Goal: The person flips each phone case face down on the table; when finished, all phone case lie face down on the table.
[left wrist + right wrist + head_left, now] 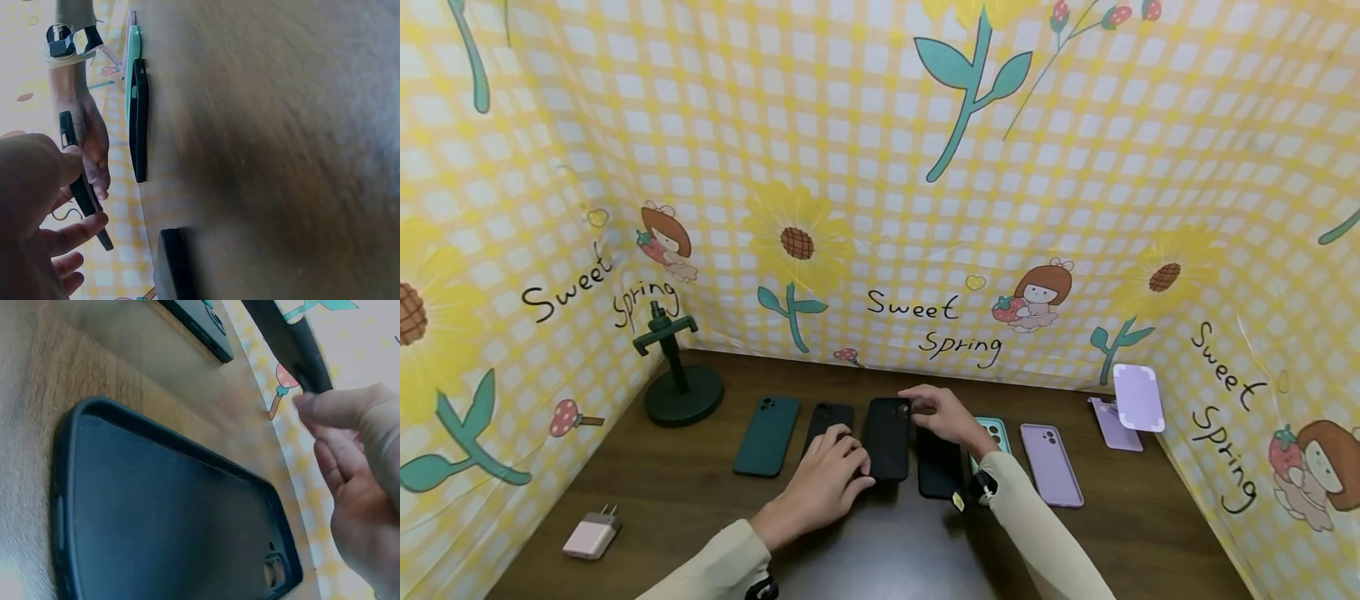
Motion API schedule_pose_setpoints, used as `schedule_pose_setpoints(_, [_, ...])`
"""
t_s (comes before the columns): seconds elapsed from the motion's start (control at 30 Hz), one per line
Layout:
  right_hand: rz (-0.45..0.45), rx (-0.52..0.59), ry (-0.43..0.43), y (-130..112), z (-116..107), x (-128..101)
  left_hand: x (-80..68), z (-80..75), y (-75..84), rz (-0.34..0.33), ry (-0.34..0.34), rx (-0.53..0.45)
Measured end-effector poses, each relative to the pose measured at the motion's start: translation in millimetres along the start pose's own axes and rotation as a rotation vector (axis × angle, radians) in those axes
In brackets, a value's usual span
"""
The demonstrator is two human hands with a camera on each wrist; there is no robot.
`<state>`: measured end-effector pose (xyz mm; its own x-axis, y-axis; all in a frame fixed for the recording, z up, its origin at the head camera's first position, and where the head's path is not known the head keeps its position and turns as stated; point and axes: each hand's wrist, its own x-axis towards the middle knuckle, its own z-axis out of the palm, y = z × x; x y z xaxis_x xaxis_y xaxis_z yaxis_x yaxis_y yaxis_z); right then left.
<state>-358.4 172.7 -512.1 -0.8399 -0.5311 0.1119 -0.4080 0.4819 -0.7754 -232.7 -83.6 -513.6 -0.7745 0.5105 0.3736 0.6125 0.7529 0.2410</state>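
Observation:
Both hands hold a black phone case (887,446), which is raised off the table at a tilt. My left hand (820,479) grips its lower left part, with the thumb on one face and fingers on the other in the left wrist view. At the upper right corner, beside the camera cutout, my right hand (943,412) pinches it between thumb and fingers. Under the right hand lies another black case (169,506), hollow side up. A dark phone or case (832,414) with camera rings lies partly hidden behind the left hand.
A dark teal case (766,442) lies at left; a mint case (996,429), partly covered by the right wrist, and a lilac case (1052,467) lie at right. Around them stand a dark green stand (681,400), a lilac folding stand (1138,398) and a charger plug (591,535).

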Motion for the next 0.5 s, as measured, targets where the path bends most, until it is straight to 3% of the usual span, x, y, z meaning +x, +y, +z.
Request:
schedule_pose_setpoints(0.3, [0.029, 0.313, 0.026, 7, 13, 2, -1.2, -0.6, 0.4, 0.012, 0.017, -0.022])
schedule_pose_setpoints(0.5, [-0.005, 0.399, 0.008, -5, 18, 3, -1.3, 2.2, 1.5, 0.038, 0.037, -0.027])
